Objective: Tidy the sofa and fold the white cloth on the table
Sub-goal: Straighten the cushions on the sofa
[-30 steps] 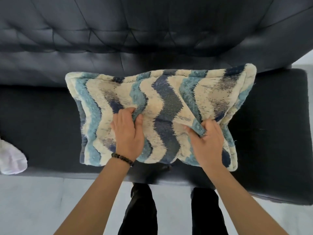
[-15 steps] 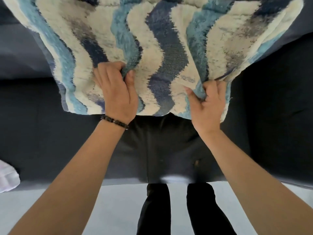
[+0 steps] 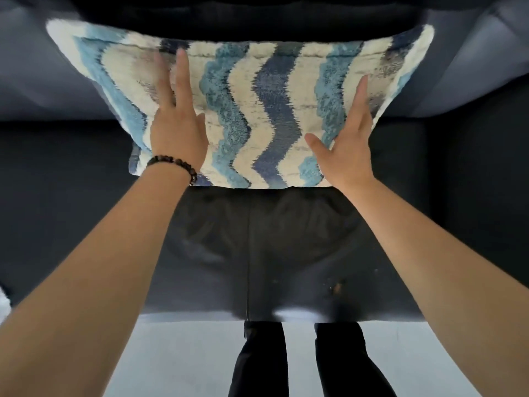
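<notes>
Head view:
- Cushion [image 3: 257, 110], wavy blue, navy and cream stripes, stands against sofa backrest [image 3: 472, 67], above dark seat [image 3: 71, 196]. Contact of lower edge with seat: cannot tell.
- Left hand [image 3: 177, 130] flat on cushion face, left part; fingers straight, slightly spread. Beaded bracelet [image 3: 174, 164] on wrist.
- Right hand [image 3: 346, 150] flat on cushion face, right part; fingers straight and together, thumb splayed wide.
- No fabric pinched by either hand.
- Person's legs [image 3: 257, 362] in black trousers on pale floor [image 3: 186, 353], at seat front.
</notes>
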A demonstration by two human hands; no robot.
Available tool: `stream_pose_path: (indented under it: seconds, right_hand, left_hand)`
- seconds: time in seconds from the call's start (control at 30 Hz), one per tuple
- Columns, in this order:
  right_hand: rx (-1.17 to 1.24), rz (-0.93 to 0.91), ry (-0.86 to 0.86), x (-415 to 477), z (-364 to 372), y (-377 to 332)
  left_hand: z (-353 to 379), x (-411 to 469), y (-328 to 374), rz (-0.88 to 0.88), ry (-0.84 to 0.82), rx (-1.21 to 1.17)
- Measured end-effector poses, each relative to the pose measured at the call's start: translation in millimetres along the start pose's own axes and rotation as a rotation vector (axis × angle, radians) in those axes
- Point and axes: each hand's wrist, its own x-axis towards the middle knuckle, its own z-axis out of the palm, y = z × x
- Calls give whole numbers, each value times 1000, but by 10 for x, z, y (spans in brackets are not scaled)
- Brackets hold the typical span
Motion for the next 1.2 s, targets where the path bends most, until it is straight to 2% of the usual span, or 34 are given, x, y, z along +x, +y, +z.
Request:
stream_pose_path:
  seconds: [0.1,0.17,0.33,0.4,0.47,0.53,0.67,0.73,0.87,0.97,1.2]
  right_hand:
    - [-142,40,-54,161,-21,8]
    - [-141,70,-73,198,-33,40]
    - [12,-37,210,177,-124,62]
    - [53,-101,290,169,-154,39]
    - [91,-119,325,187,-154,36]
    - [87,-89,248,201,-139,41]
    - [41,-8,-44,136,-128,129]
    - [51,4,-91,41,-190,152]
    - [45,-164,34,-400,-467,13]
    - [134,-216,94,-970,-836,-225]
    - [292,-84,-102,-2461,-2147,-780]
  left_hand:
    - [-2,247,-70,-70,-48,31]
    - [-13,255,-26,-80,-43,-23]
    - [-93,151,89,-30,144,-265]
    - [-135,139,115,21,246,-318]
    - [-114,123,132,48,271,-344]
    - [-50,108,147,4,185,-349]
    - [90,3,88,-78,-49,-269]
    - [41,-151,103,-76,-111,-299]
    - [-369,-738,331,14,-12,-417]
    - [-866,-1381,615,-12,60,-503]
    - [-2386,-2904,1471,-315,40,-654]
